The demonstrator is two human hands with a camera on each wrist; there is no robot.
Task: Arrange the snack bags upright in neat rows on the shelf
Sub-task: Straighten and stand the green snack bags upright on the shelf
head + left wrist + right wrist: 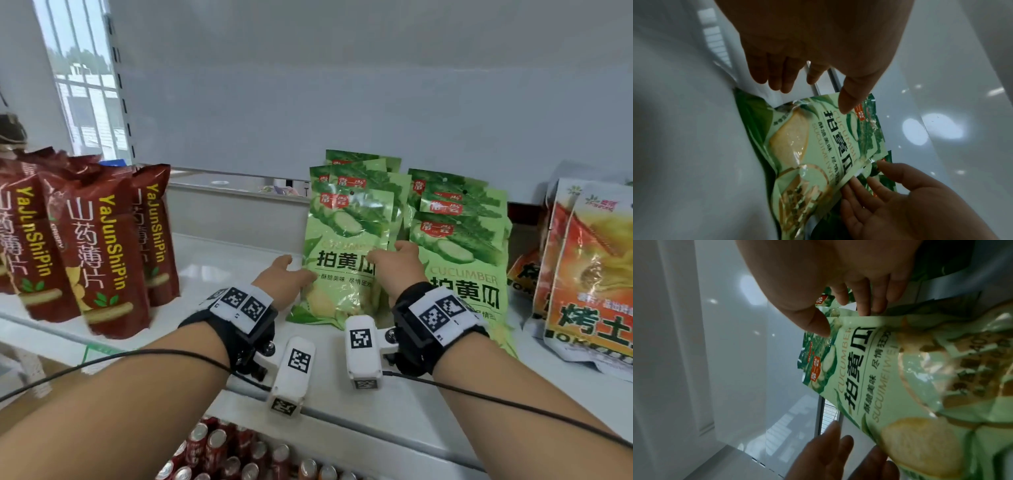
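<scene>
Two rows of green cucumber snack bags stand upright on the white shelf (222,260). The left row's front bag (342,246) (818,146) (879,369) stands between my hands. My left hand (291,270) (813,95) is at its left edge, with the thumb tip on the bag's face and the straight fingers off to the side. My right hand (390,253) (844,321) is at its right edge. That thumb is at the front and the straight fingers reach behind, between this bag and the right row (459,246).
Dark red yam-chip bags (99,260) stand upright at the shelf's left. Orange potato snack bags (589,274) lean at the right. Drink cans (219,452) fill the level below. A white back panel closes the shelf; bare shelf lies between the red and green bags.
</scene>
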